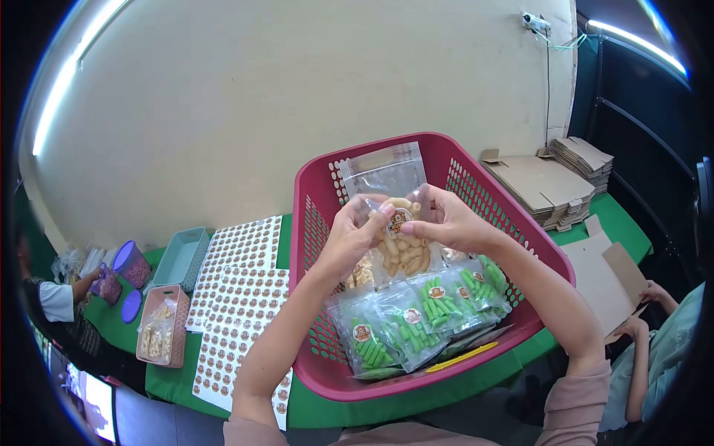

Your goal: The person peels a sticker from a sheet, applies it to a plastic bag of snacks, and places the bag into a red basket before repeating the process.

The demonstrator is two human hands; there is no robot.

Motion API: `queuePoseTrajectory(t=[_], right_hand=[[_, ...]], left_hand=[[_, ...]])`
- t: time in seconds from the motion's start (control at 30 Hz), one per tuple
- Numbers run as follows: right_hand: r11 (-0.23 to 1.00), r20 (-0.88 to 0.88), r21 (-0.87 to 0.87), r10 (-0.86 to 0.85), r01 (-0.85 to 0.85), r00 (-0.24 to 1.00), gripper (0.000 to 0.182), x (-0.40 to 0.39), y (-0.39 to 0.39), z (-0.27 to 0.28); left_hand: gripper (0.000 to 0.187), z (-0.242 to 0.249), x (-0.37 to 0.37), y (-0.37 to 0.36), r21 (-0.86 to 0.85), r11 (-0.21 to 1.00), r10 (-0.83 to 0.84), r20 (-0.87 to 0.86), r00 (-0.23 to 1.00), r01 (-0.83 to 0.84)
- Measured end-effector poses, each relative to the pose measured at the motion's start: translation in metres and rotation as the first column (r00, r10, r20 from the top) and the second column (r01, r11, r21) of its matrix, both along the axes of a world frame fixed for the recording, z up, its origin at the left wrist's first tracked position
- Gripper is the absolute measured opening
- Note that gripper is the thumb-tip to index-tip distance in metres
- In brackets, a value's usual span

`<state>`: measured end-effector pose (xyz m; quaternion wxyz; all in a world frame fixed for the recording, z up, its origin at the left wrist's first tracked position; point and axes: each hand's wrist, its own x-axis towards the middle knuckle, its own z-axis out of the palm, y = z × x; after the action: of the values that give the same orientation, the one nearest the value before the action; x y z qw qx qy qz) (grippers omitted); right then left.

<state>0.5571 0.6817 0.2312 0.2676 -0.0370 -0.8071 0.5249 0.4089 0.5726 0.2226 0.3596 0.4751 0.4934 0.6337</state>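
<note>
Over the red basket (434, 140), both hands hold one clear bag of pale curved snacks (405, 256). My left hand (358, 234) grips its left side, with the thumb near a round brown label (399, 221). My right hand (451, 223) pinches the right side, its thumb touching the label's lower edge. Behind them an unfilled-looking clear pouch top (385, 175) leans against the basket's back wall. Several bags of green snacks (413, 320) with round labels lie at the front of the basket, beside a yellow strip (462, 357).
Sheets of round labels (242, 320) lie left of the basket on the green cloth (167, 383). Further left are a pink tray (178, 338) with bags, a teal tray (182, 253) and purple-lidded tubs (132, 264). Flattened cardboard (535, 182) is stacked right. People stand at both sides.
</note>
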Motion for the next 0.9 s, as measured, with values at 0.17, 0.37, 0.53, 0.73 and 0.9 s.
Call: queuePoseTrajectory(t=[0.17,0.37,0.53,0.73,0.9], right_hand=[[0.990,0.031,-0.065,-0.122,0.124,0.992,0.041,0.001,0.001,0.003],[0.985,0.012,0.000,-0.173,0.173,0.985,0.038,-0.002,0.002,0.000],[0.982,0.028,0.010,-0.187,0.187,0.982,0.038,-0.002,0.002,-0.002],[0.988,0.026,-0.034,-0.149,0.150,0.988,0.040,-0.001,0.002,-0.001],[0.992,-0.015,-0.104,-0.068,0.067,0.998,0.040,0.001,-0.003,0.001]], left_hand=[[0.042,0.003,0.002,-0.002,0.046,0.989,-0.138,-0.022,0.990,0.139],[0.042,0.002,0.002,-0.002,0.084,0.985,-0.148,-0.032,0.989,0.150],[0.040,0.000,0.001,-0.002,0.107,0.986,-0.124,-0.060,0.990,0.130],[0.040,0.004,-0.001,-0.005,0.039,0.999,-0.004,-0.111,0.994,0.008],[0.040,0.005,0.000,-0.005,0.011,0.999,0.043,-0.063,0.997,-0.043]])
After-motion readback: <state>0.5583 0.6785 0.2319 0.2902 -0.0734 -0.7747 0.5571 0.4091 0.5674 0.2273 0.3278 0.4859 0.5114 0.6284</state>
